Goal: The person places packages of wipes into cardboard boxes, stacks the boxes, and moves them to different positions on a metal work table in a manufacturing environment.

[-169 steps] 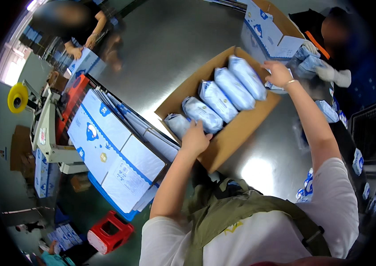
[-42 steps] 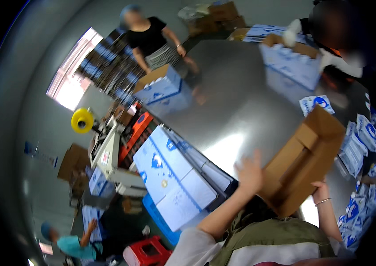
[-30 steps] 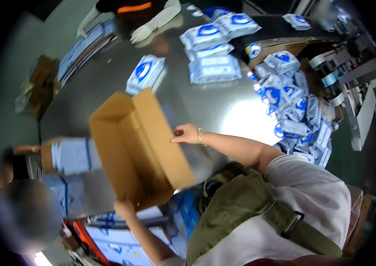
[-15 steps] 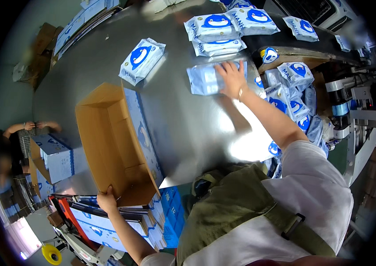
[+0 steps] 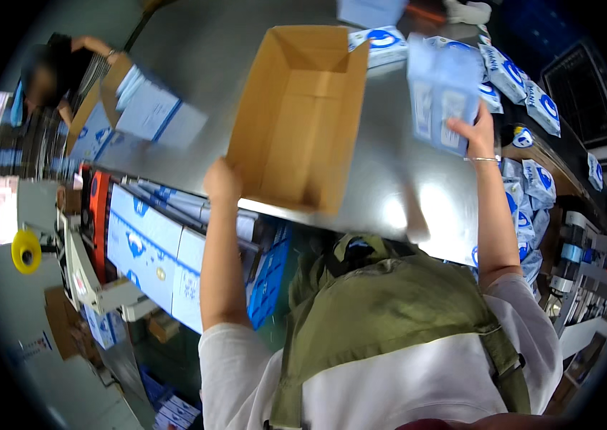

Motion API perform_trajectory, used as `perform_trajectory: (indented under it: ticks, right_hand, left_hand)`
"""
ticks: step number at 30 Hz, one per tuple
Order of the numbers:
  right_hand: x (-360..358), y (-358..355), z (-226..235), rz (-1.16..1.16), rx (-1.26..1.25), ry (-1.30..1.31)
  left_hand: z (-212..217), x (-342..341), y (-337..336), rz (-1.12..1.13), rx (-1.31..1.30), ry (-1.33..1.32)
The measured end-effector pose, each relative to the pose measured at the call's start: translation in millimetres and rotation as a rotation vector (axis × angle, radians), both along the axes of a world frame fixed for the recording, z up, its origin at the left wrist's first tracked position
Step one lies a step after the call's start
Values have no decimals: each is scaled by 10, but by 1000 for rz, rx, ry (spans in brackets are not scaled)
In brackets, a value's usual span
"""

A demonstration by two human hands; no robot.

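An open, bare-inside cardboard box (image 5: 300, 118) stands on the metal table in front of me. My left hand (image 5: 222, 179) grips its near left edge, fingers closed around the cardboard. In my right hand (image 5: 477, 132) is a soft pack of wipes (image 5: 441, 97), pale blue with printed labels facing me, slightly blurred by motion. The hand holds it by the lower right end, thumb across the labelled side, to the right of the box. Behind the box's far right corner lies a white pack with a blue whale print (image 5: 382, 44). Similar packs (image 5: 505, 75) lie beyond my right hand.
Below the table's right edge is a heap of packs (image 5: 526, 193). A dark conveyor (image 5: 569, 154) and a monitor (image 5: 579, 100) stand at the right. Flattened cartons (image 5: 146, 236) and a blue crate (image 5: 273, 276) sit under the near edge. A person handles another box (image 5: 147, 111) at far left.
My right hand has closed on the pack and raised it from the table. The box stands more upright in view, my left hand still on its edge. My view has turned.
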State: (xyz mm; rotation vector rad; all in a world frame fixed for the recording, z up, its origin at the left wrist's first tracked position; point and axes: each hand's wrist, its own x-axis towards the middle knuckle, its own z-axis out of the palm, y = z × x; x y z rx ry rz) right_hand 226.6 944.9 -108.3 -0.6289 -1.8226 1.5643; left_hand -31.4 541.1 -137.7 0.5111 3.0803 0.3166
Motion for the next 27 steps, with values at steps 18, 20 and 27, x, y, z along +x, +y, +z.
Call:
perform_trajectory:
  ticks: [18,20,27]
  right_hand:
    - [-254,-1544,-449,530,949,-323]
    - [-20,-679,-423,195,1046,-505]
    - [706,2436,13,-692,989,-1404]
  left_hand:
    - [111,-778,-903,-111,100,-113]
    - [138,-1001,-1091,-21,16,-159]
    - [512,-204,706,-370,396,344]
